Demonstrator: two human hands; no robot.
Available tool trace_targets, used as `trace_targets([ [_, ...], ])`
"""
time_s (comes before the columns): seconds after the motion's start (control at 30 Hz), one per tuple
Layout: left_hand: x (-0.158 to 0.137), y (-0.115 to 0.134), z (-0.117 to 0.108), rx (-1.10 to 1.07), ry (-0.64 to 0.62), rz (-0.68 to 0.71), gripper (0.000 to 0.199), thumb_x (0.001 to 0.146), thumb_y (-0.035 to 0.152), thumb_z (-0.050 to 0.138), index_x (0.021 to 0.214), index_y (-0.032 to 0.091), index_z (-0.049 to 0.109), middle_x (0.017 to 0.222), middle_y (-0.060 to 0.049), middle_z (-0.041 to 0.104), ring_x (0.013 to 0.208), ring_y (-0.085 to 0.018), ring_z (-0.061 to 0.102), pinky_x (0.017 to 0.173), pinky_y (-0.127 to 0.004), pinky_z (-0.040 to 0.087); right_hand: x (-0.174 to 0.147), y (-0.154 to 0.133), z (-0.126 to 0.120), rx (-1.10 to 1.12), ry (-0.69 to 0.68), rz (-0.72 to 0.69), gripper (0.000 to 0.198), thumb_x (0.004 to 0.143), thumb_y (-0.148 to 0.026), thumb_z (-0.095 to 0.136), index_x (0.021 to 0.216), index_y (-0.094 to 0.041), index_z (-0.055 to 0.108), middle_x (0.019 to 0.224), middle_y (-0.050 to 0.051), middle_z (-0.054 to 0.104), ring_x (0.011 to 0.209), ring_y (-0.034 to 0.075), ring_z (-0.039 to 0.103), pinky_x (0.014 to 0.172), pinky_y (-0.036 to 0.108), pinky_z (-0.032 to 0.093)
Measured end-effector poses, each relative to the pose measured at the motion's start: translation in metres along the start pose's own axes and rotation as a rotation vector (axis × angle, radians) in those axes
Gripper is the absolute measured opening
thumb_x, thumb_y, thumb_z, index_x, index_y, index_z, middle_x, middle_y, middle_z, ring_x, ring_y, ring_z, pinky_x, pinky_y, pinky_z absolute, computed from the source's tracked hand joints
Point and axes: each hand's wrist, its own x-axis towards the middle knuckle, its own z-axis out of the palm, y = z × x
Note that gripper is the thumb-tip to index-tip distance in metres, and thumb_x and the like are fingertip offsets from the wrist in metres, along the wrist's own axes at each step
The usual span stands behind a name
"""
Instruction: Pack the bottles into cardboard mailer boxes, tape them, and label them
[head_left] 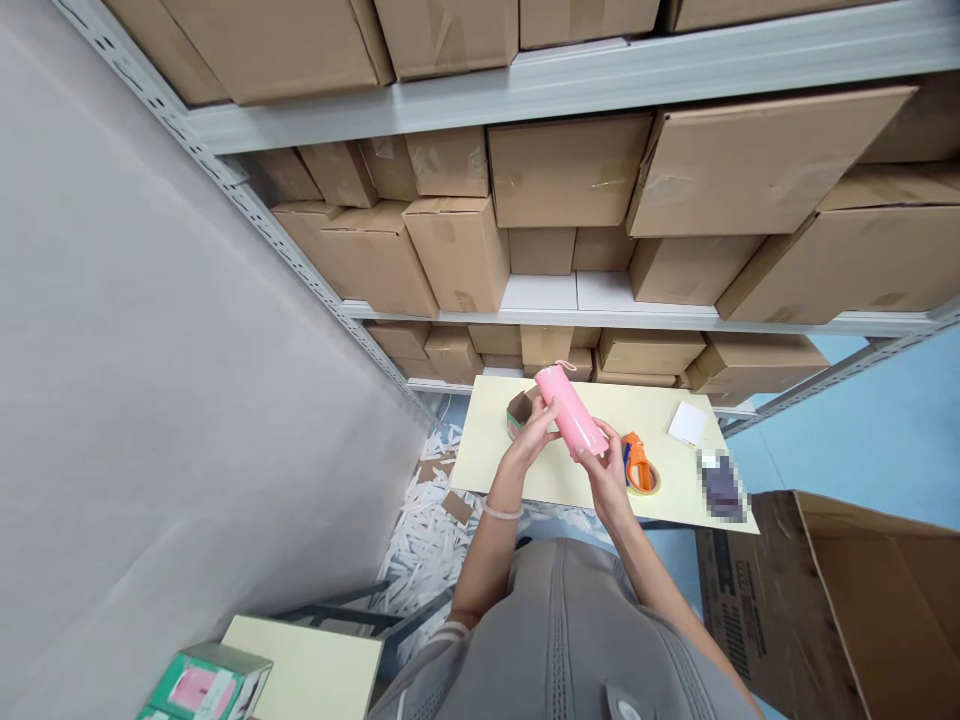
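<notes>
Surface: we see a pale table (600, 494) set against a shelf (480, 100) stacked with cardboard boxes (571, 172); a grey wall (187, 380) stands left, blue floor (870, 420) shows right.

Hands: left hand (531, 436) has its fingers curled on the side of a pink bottle (571, 410); right hand (606, 458) has its fingers closed about the near end. We note the bottle tilted above the table's middle, strap loop at the far end.

Edges: a small open box (517, 412) sits beyond the left hand; an orange tape dispenser (636, 462) lies just right of the right hand, near the front edge. Pale tabletop shows from the dispenser to a white card (687, 424), far right. Paper strips (420, 530) cover the floor left; a large open carton (772, 590) borders the near right corner.
</notes>
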Motion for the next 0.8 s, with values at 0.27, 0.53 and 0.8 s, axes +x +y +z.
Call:
trace_targets([
  [0.27,0.001,0.0,0.0,-0.074,0.105,-0.044,0.055,0.072,0.052,0.08,0.114,0.023,0.06,0.109,-0.007,0.064,0.101,-0.022,0.062,0.084,-0.032,0.051,-0.003,-0.009,-0.003,-0.5,0.004,-0.382,0.057,0.076,-0.032,0.069,0.13,-0.025,0.051,0.13,0.011,0.049,0.122,0.027,0.048,0.098,0.047,0.047],
  [0.53,-0.003,0.0,0.007,-0.312,-0.046,-0.174,0.054,0.079,0.058,0.071,0.113,0.017,0.063,0.106,-0.011,0.07,0.102,-0.024,0.065,0.093,-0.036,0.05,-0.003,-0.037,0.007,-0.664,0.028,-0.658,0.07,0.079,-0.028,0.067,0.143,-0.025,0.039,0.132,0.012,0.053,0.119,0.028,0.05,0.103,0.051,0.041],
  [0.8,-0.011,-0.004,0.031,-0.453,-0.126,-0.243,0.056,0.083,0.065,0.062,0.108,0.015,0.068,0.101,-0.012,0.073,0.105,-0.027,0.066,0.097,-0.04,0.052,-0.001,-0.052,0.018,-0.738,0.067,-0.754,0.077,0.076,-0.034,0.073,0.144,-0.024,0.04,0.124,0.012,0.058,0.109,0.029,0.051,0.093,0.049,0.045],
])
